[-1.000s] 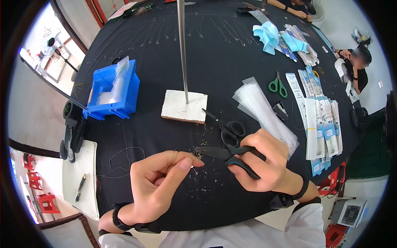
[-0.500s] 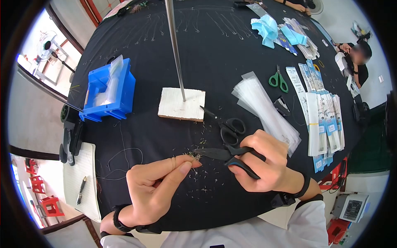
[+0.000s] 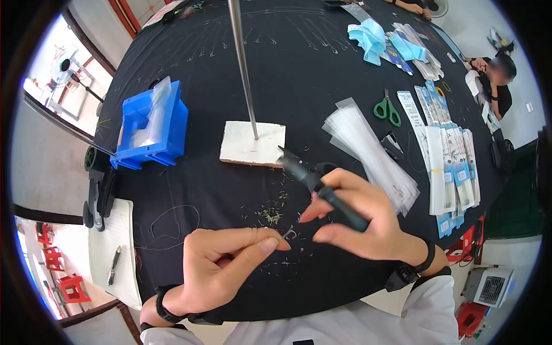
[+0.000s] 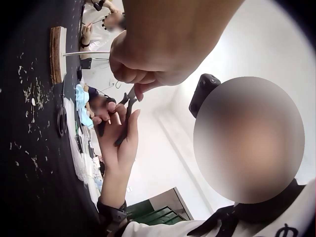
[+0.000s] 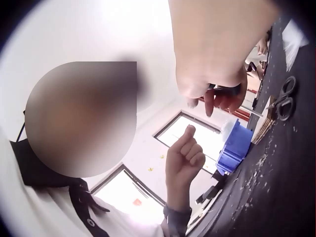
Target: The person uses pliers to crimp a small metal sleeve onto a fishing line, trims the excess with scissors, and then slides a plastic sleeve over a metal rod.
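Observation:
In the head view my left hand (image 3: 221, 267) pinches a small curved hook (image 3: 291, 233) between thumb and forefinger, its bend showing past the fingertips. My right hand (image 3: 371, 221) holds black pliers (image 3: 345, 211) in the palm, the nose pointing up and to the left, blurred. Its thumb and forefinger reach toward the left hand, apart from the hook. In the left wrist view the right hand grips the pliers (image 4: 129, 116) behind the left one. Below the hands, a heap of small clippings (image 3: 269, 216) lies on the black cloth (image 3: 230, 190).
A white block (image 3: 241, 144) carries an upright metal rod (image 3: 244, 75). Black scissors (image 3: 287, 152) lie partly hidden behind the pliers. To the left are a blue bin (image 3: 152, 155) and notebook (image 3: 123, 270); to the right, clear sleeves (image 3: 368, 144), green scissors (image 3: 386, 109) and printed packets (image 3: 454, 172).
The pliers have swung up and away from the left fingertips, back into the right palm. The right thumb and forefinger have spread toward the left hand, which has shifted slightly right; the hook now shows.

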The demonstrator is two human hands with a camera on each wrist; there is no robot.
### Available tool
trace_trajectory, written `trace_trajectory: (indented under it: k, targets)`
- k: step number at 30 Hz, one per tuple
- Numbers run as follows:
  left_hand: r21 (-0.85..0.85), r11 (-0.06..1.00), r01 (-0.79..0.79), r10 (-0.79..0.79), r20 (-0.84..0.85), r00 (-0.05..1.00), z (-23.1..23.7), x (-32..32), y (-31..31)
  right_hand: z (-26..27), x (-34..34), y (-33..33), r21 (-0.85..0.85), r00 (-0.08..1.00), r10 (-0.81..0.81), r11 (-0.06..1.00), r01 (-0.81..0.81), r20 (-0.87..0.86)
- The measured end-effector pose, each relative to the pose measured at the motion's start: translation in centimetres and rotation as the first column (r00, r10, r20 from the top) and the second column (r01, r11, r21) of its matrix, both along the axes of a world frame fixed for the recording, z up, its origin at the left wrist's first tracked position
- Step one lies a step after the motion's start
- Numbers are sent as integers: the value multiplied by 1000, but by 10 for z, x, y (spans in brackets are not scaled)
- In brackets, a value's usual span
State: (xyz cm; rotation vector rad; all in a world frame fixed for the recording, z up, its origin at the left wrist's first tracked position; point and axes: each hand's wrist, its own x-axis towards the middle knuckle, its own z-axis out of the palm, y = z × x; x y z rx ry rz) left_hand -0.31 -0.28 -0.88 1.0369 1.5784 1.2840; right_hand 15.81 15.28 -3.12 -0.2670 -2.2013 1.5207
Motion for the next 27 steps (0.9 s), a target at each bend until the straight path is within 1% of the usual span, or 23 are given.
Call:
trace_trajectory:
  k: [1,3,6,11,15,17,23,27]
  targets:
    - [3,999,36,-36,-19,999,0,0,0,6,-2,-4,51,999,11,999,-13,30]
    - [23,996,84,-83,-50,995,0,1,0,2,-4,-6,84,997,74,994,-71,-30]
    - [58,991,117,-113,-78,991,-2,2,0,3,-5,-6,78,987,159,985,-156,-36]
    - [70,986,153,-146,-104,984,-2,1,0,5,-4,-7,115,984,175,979,-170,-35]
    - [29,982,187,-179,-176,968,-2,0,-3,6,-6,-7,150,971,221,967,-206,-91]
    - [11,976,219,-211,-231,950,-2,-1,-3,4,-6,-7,137,963,248,963,-233,-107]
    - [138,957,254,-204,-301,932,-5,-4,-5,2,-4,-7,154,939,321,941,-302,-119]
    - [131,953,272,-217,-328,920,-4,-6,-7,2,-2,-9,144,940,318,943,-301,-119]
